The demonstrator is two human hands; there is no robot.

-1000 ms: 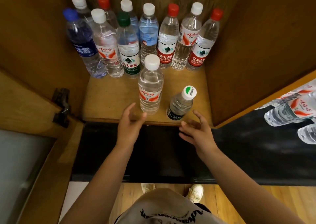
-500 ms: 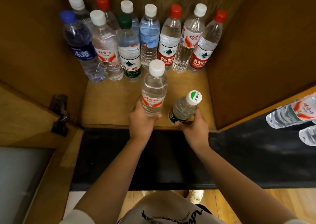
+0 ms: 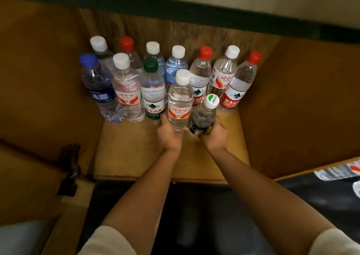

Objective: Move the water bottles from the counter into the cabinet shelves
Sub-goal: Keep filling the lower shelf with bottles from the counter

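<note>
12 bottles visible on the cabinet shelf (image 3: 136,157), head view, only view available.

10 stand packed along the back wall, 9 to 3 o'clock: blue-capped bottle (image 3: 98,87) at the 9 o'clock end, red-capped bottle (image 3: 240,83) at the 3 o'clock end, green-capped bottle (image 3: 153,91) among those between.

2 more sit just in front of that group. Left hand (image 3: 168,134) grips the base of the white-capped bottle (image 3: 180,101), fingers curled round it; bottle upright, apparently resting on the shelf. Right hand (image 3: 215,136) grips the short dark-labelled bottle (image 3: 203,116) low down, fingers wrapped round it; bottle tilted, cap toward 1 o'clock.

Judgement: these 2 are at or near final placement, being pushed up against the rear group; release not yet made.

Remaining: at 3 o'clock, on the dark bench (image 3: 311,188), at least 2 further bottles (image 3: 335,172) lie at frame edge, partly cut off; full count cannot be told. Task well advanced, not complete.
</note>
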